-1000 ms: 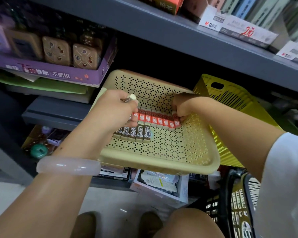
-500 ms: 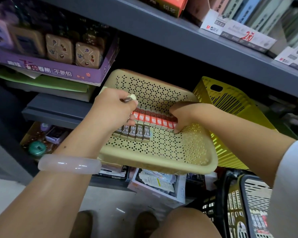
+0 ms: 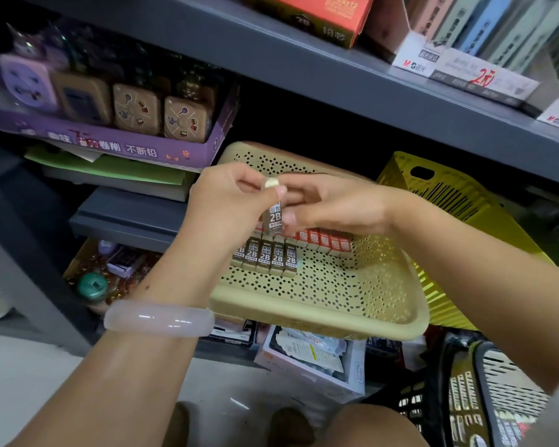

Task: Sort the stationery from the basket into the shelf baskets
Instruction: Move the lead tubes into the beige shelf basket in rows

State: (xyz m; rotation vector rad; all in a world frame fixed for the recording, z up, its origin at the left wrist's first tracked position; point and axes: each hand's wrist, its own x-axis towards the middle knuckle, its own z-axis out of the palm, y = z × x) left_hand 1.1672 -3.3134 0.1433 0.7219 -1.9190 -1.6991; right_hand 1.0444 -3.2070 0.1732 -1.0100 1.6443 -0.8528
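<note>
Grey shelving (image 3: 336, 69) behind. 2B eraser (image 3: 274, 221) pinched upright by left hand (image 3: 233, 201) and right hand (image 3: 336, 204), just above beige tray (image 3: 320, 304). Best lowered flat beside 2B row (image 3: 265, 258), label up, edges flush.

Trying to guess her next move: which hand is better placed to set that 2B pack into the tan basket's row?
Probably the right hand: it grips the 2B pack directly above the 2B row, whose open end is on its side.

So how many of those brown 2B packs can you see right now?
6. Five brown 2B packs lie side by side in the beige tray; one more is held above them between both hands. The left wrist may hide others.
</note>
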